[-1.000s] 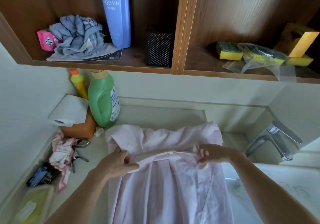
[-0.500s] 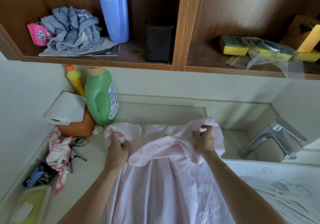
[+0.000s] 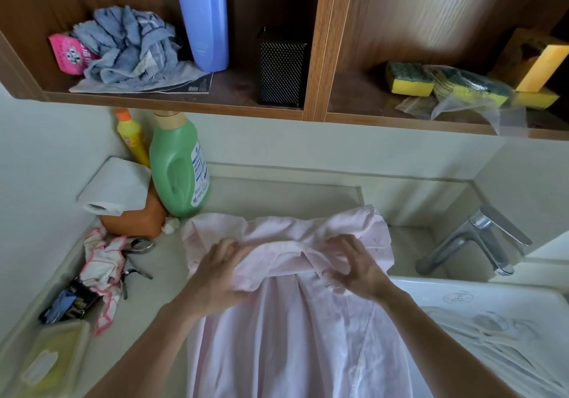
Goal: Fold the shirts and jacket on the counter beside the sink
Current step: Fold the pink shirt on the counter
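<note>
left hand (image 3: pixel 220 274) and right hand (image 3: pixel 360 270) drawn nearer, both gripping pink shirt (image 3: pixel 292 336), green bottle (image 3: pixel 177 167) just behind

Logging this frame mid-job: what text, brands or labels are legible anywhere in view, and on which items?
"AQUAIR": on the tall blue bottle; the small line beneath it is too small to read.
Green bottle, side label: print too small to read.
Pink packet: printing blurred, unreadable.
Dark printed sheet under the blue cloth: too small to read.
Dark packet on the counter: blurred, unreadable.
</note>
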Demonstrator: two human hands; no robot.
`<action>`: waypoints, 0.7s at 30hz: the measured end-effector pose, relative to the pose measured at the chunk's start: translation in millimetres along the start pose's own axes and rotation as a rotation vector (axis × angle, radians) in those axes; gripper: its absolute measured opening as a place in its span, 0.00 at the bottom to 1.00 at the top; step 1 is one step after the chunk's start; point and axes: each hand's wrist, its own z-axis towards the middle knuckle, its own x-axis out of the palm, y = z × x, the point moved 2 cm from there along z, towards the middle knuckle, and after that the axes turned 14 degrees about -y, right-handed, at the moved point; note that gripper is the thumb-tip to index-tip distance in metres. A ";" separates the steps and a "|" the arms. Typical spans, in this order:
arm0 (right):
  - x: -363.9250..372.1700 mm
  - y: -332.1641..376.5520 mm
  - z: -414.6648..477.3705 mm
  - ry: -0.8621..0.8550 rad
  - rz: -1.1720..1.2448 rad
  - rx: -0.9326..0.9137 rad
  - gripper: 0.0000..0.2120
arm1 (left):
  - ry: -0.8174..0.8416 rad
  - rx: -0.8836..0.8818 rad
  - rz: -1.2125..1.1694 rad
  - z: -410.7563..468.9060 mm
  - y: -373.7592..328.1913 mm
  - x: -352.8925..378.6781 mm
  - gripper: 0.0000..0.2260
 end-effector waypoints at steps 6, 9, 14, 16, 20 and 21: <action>24.3 7.1 -7.5 0.334 -0.340 -0.189 0.55 | 0.019 0.046 -0.001 10.6 1.0 -0.9 0.34; 1.4 10.1 8.1 0.245 -0.266 -0.178 0.36 | -0.131 0.062 -0.060 28.0 1.1 -22.8 0.16; -34.3 25.3 38.4 -0.269 -0.287 -0.465 0.26 | -0.470 0.205 0.020 32.6 3.0 -36.8 0.23; -32.8 17.2 37.7 -0.199 -0.384 -0.483 0.29 | -0.377 0.226 0.041 22.5 3.9 -24.6 0.21; -11.2 -18.7 11.2 0.515 -0.420 -0.119 0.27 | 0.139 0.139 0.083 -10.0 17.2 9.8 0.07; -9.2 -20.8 9.3 0.580 -0.362 -0.047 0.28 | 0.172 0.114 0.082 -12.7 19.6 11.7 0.13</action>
